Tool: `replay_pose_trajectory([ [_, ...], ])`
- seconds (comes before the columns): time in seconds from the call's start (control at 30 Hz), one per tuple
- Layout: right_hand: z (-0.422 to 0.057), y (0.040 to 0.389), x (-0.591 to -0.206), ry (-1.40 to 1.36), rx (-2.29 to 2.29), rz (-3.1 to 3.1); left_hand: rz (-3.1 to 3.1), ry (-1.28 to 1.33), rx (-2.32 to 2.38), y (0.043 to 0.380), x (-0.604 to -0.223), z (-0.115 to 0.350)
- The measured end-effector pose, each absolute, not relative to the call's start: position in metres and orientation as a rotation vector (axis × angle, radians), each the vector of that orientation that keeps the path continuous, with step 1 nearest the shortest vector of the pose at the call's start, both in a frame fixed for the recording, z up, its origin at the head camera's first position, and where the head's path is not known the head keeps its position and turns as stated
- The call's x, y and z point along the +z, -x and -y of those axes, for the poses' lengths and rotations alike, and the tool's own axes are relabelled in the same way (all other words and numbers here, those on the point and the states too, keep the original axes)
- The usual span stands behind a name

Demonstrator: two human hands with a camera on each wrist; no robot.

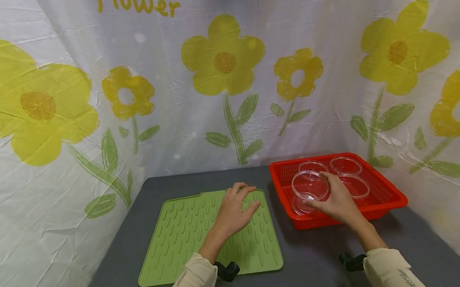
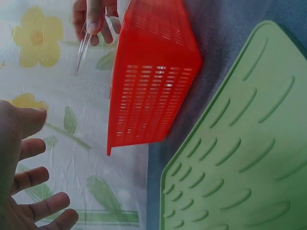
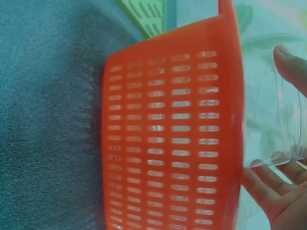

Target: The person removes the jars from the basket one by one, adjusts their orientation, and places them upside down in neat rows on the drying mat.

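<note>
Red basket (image 1: 398, 200), with a clear dish (image 1: 309, 185) held over it in your right grip.
Your right hand (image 1: 339, 200) pinches the dish by its edge, toward the basket's left edge; other dishes (image 1: 348, 166) sit inside the basket, near the bench's (image 1: 306, 261) far right corner. Your left hand (image 1: 233, 209), grip wide, holds nothing above the green mat (image 1: 180, 233), near the mat's far right corner.

I wear 2 cream sleeves (image 1: 194, 282), each printed with dark lettering (image 1: 181, 278), and 2 rounded black devices (image 1: 230, 272), 1 by each cuff (image 1: 386, 257).
</note>
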State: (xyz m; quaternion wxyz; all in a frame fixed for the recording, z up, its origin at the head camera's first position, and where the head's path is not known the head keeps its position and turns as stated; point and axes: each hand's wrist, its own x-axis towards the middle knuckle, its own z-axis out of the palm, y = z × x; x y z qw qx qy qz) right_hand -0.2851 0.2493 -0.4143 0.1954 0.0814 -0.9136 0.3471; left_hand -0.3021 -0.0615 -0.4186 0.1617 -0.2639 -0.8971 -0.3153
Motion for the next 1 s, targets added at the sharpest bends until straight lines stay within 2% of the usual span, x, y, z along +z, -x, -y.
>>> replay_pose_trajectory([
  [0.57, -0.233, 0.275, -0.377, -0.311, 0.941, 2.436, 2.51, 0.861, -0.965, 0.301, -0.407, 0.053],
  [1.0, -0.195, 0.268, -0.357, -0.489, 1.048, 2.43, 2.519, 0.843, -1.117, 0.302, -0.391, 0.05],
])
